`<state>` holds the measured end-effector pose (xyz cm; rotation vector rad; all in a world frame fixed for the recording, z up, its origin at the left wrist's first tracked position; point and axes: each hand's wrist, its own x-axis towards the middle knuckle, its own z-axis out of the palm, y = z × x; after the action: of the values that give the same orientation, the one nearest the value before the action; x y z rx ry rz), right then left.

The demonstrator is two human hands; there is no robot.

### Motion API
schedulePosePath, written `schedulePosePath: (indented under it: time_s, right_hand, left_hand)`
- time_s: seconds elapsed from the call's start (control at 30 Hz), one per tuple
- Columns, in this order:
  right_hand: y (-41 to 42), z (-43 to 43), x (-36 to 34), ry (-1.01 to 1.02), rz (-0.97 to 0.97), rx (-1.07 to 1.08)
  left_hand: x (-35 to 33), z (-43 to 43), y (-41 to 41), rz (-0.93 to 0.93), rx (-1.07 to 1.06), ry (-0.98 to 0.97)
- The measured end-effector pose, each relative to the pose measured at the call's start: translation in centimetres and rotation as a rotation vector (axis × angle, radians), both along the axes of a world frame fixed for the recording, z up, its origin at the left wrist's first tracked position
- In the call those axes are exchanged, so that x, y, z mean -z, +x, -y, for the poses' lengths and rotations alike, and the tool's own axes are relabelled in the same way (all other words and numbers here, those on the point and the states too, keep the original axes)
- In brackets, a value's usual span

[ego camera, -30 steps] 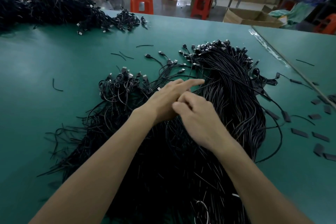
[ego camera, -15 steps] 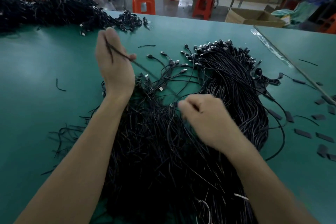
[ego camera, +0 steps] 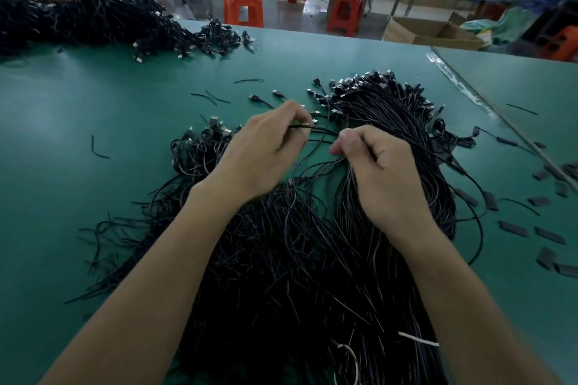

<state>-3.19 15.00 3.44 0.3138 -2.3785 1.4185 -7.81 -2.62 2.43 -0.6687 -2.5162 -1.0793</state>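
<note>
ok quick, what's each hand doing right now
left hand: pinches a thin black cable.
right hand: fingers curled, grips cable strands coming up from the pile.

Single head view, looking forward and down, close over green table (ego camera: pixel 78 122).

The left forearm points to one o'clock, the right to eleven. The left hand (ego camera: pixel 266 150) and right hand (ego camera: pixel 381 172) pinch, fingers curled.
</note>
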Motion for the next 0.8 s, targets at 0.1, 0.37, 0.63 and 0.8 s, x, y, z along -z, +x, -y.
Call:
schedulePosePath:
  time_s: [0.1,0.37,0.63,0.8]
  right_hand:
    - [-0.4,-1.1,-0.2,-0.116,-0.015,0.119]
    - [-1.1,-1.1,-0.5,-0.145,0.039,0.130]
    - [0.9,0.4,0.0,0.400,0.324,-0.443]
    - [1.4,0.3,-0.7,0.315,0.256,-0.446]
  left_hand:
    - [0.8,1.2,0.4,0.150,0.013,0.151]
    - [-0.6,1.8,3.1,0.823,0.662,0.744]
    - [-0.4,0.2,3.1,0.609,0.517,1.275]
    - [1.5,0.1,3.0,0.271,0.022,0.804]
